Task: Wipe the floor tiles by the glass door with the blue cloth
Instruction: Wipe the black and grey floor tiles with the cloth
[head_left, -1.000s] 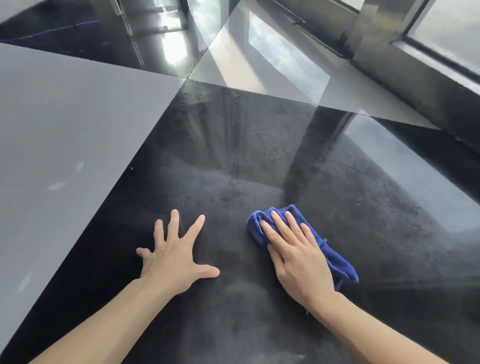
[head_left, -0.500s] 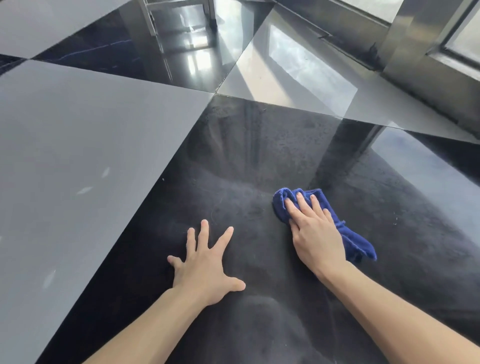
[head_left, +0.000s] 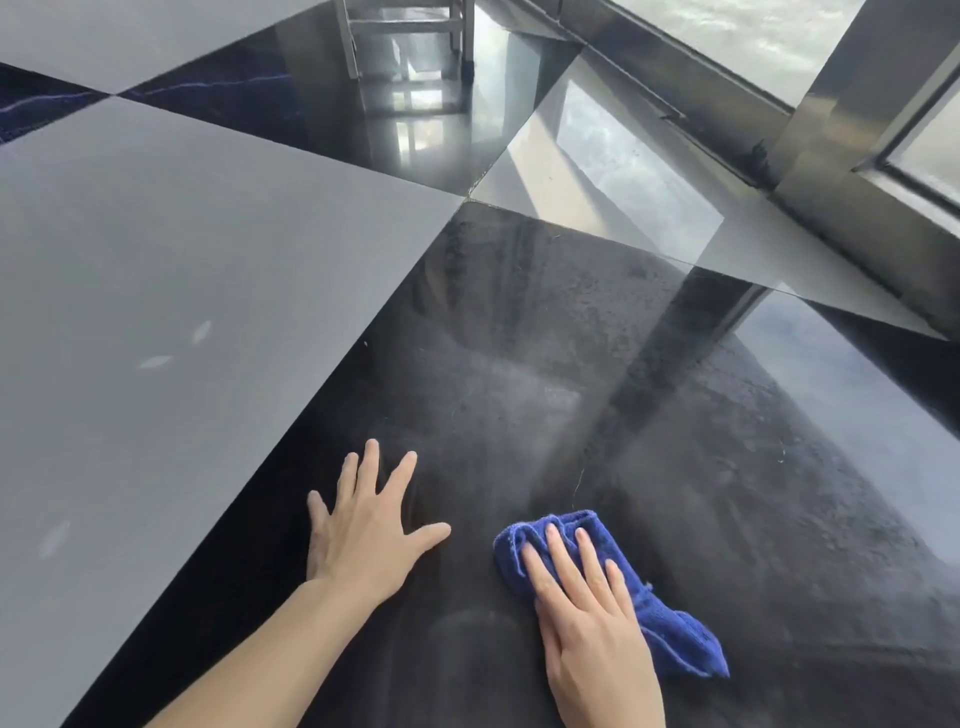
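Observation:
A crumpled blue cloth (head_left: 670, 623) lies on a glossy black floor tile (head_left: 597, 395) that shows dusty smears. My right hand (head_left: 592, 618) presses flat on the cloth, fingers together and pointing away from me. My left hand (head_left: 363, 525) rests flat on the same tile to the left of the cloth, fingers spread, holding nothing. The glass door (head_left: 769, 36) with its metal frame runs along the top right.
A large grey tile (head_left: 156, 270) lies to the left, and a lighter reflective tile (head_left: 613, 171) sits beyond the black one. The metal door track and threshold (head_left: 857, 208) border the floor at right. Metal legs of a piece of furniture (head_left: 405, 31) stand at the top.
My right hand has pulled the cloth back toward me and slightly left across the black tile. The left hand stays planted. The view has tilted up, showing more of the door.

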